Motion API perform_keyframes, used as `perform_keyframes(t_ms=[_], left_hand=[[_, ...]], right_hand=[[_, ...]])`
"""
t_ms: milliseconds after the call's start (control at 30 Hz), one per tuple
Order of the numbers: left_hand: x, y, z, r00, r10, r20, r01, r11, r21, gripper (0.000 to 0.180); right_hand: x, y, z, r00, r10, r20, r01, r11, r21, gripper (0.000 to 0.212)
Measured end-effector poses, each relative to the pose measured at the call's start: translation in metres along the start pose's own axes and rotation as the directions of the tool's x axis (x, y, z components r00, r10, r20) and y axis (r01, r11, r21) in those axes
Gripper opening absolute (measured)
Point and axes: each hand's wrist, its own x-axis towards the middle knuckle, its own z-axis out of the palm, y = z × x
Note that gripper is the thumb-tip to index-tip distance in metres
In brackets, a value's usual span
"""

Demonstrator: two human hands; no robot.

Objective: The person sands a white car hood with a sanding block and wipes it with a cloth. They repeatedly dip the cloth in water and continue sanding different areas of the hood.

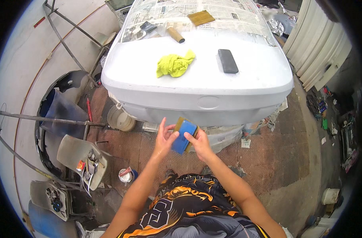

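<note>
Between both hands, over the floor just in front of the car panel, is a blue sanding block (184, 135) with brownish-yellow sandpaper (181, 121) around its edges. My left hand (164, 139) grips its left side, thumb on the blue face and index finger pointing up. From the right, my right hand (201, 143) holds it, with the thumb across the blue face. Beyond them stands a white-grey car panel (204, 81). A crumpled yellow-green cloth (175, 64), a dark grey oblong block (227, 61) and a rolled tube of sandpaper (175, 35) lie on it.
Newspaper masking (165, 16) covers the far part of the car, with a sandpaper sheet (201, 18) on it. A bucket (121, 119), a chair (72, 152) holding tools and an open tin (126, 175) stand left. Metal poles (38, 117) frame that side.
</note>
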Motion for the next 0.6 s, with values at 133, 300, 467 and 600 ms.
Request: perform_keyframes(t_ms=[133, 300, 467, 600], left_hand=[[0.006, 0.018, -0.008, 0.973, -0.139, 0.184, 0.086, 0.959, 0.270, 0.058], [-0.011, -0.001, 0.030, 0.982, 0.149, 0.115, -0.188, 0.803, 0.565, 0.077], [-0.026, -0.010, 0.055, 0.965, 0.206, 0.162, -0.248, 0.526, 0.814, 0.100], [-0.020, -0.014, 0.062, 0.946, 0.209, 0.248, -0.312, 0.383, 0.869, 0.095]], right_hand=[[0.004, 0.004, 0.001, 0.997, -0.072, -0.021, 0.069, 0.987, -0.143, 0.040], [0.013, 0.022, -0.007, 0.988, -0.111, -0.106, 0.083, 0.968, -0.236, 0.040], [0.008, 0.043, -0.009, 0.954, -0.041, -0.297, 0.067, 0.995, 0.077, 0.032], [0.007, 0.058, -0.019, 0.921, 0.053, -0.386, 0.041, 0.972, 0.231, 0.028]])
